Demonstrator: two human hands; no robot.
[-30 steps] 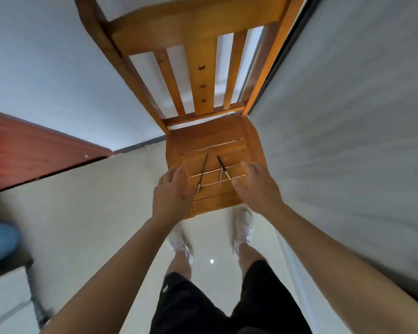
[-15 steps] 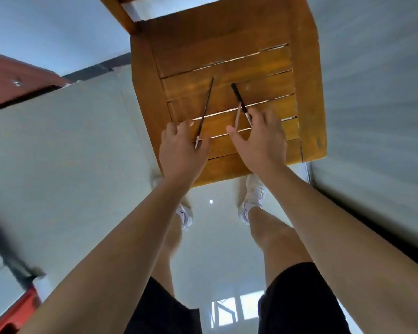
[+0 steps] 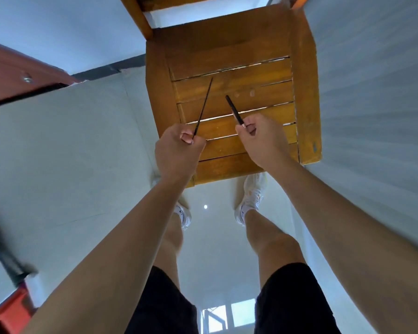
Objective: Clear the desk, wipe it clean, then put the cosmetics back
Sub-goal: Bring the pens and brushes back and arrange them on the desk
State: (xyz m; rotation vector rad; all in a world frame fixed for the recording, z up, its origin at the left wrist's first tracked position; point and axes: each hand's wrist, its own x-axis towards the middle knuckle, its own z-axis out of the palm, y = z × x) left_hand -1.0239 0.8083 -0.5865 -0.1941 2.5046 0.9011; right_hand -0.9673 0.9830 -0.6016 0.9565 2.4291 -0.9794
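Pinching a thin black cosmetic stick (image 3: 204, 107) in the curled left hand (image 3: 179, 150), a thicker black cosmetic pencil (image 3: 234, 112) in the curled right hand (image 3: 261, 141); both over the slatted orange-brown wooden chair seat (image 3: 227, 56), tips pointing away.

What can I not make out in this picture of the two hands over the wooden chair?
Head view only.
- Lower end of the thin black stick: hidden inside the left hand.
- Lower end of the black pencil: hidden inside the right hand.
- Chair back: cut off by the top edge.
- Dark object at the left edge: motion-blurred.
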